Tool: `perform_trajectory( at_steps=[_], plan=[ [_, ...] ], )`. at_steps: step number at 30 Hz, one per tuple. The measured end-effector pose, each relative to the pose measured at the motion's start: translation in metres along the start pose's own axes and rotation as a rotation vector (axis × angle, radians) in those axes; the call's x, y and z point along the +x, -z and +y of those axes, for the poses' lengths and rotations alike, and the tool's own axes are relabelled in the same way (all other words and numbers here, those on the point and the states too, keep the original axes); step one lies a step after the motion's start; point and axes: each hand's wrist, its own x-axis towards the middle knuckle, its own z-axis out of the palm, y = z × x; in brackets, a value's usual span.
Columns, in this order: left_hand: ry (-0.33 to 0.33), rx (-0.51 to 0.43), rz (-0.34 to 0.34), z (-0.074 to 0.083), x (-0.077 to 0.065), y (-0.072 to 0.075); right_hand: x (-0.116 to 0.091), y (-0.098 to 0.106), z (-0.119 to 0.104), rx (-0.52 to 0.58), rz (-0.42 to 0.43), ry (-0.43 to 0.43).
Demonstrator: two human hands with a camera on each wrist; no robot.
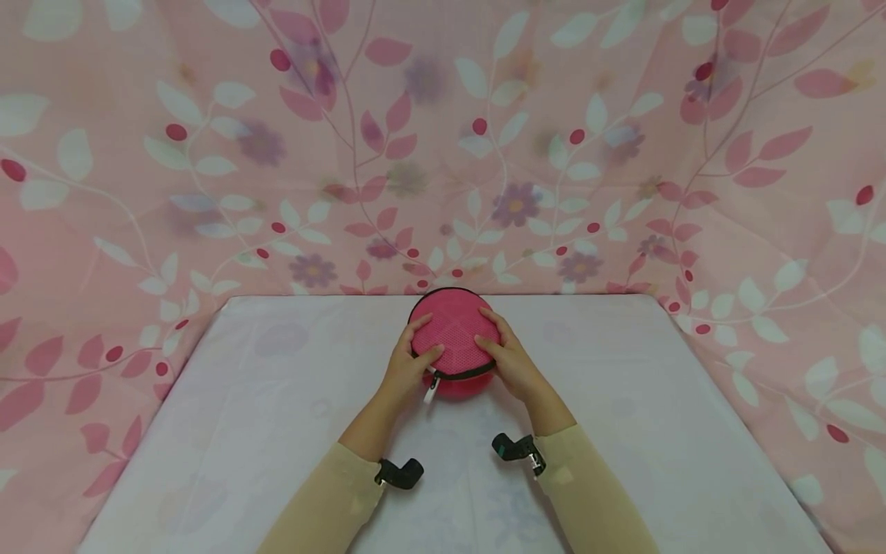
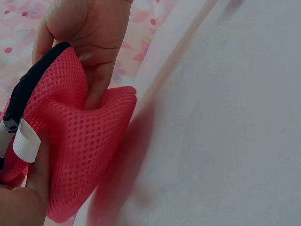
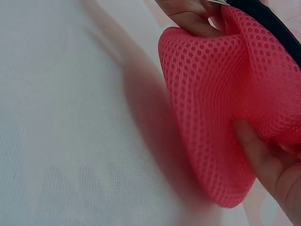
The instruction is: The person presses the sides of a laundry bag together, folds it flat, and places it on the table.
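A round pink mesh laundry bag (image 1: 458,335) with a black zipper along its rim is held above the far middle part of the table. My left hand (image 1: 407,362) grips its left side, thumb on the front and fingers spread around the edge. On the opposite side, my right hand (image 1: 515,360) holds it the same way. A white zipper tab (image 1: 431,388) hangs by the left thumb. In the left wrist view, the mesh side (image 2: 87,141) is dented inward between the hands. The right wrist view shows my right fingers pressing into the mesh (image 3: 202,94).
A white cloth covers the table (image 1: 277,415), with the bag's shadow falling on it. Pink floral curtains (image 1: 443,154) stand behind the table and along both sides. Small black cameras (image 1: 401,473) are strapped at both wrists over beige sleeves (image 1: 325,492).
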Motion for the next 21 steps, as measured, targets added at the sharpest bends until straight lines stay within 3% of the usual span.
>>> perform_trajectory(
  at_steps=[5,21],
  plan=[
    [0.017,-0.010,-0.006,-0.0014,-0.0001,-0.0002,0.0008,0.0000,0.0016,0.045,0.001,0.017],
    [-0.019,0.023,-0.010,-0.0063,0.0010,-0.0002,0.0002,0.0025,0.0065,0.083,0.018,0.021]
  ],
)
